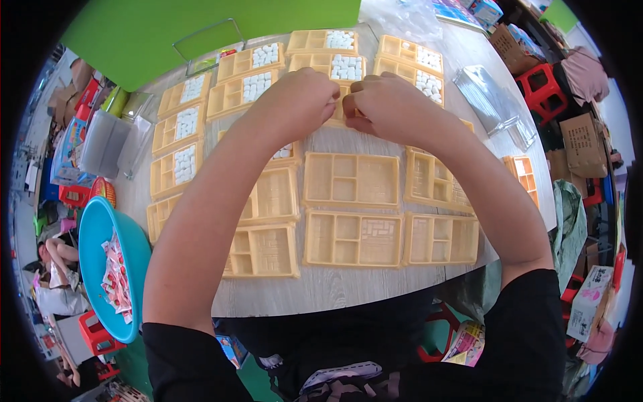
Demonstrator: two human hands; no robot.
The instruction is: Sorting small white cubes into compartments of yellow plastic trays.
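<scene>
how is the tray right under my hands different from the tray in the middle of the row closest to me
The tray under the hands lies far across the table, mostly hidden by the left hand and right hand; the near middle tray is in full view. What the far one holds cannot be seen; the near one looks empty. Both are tan plastic.

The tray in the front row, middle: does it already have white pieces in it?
No: the front middle tray shows only empty yellow compartments, while the white pieces sit in the far trays beyond both hands.
</scene>
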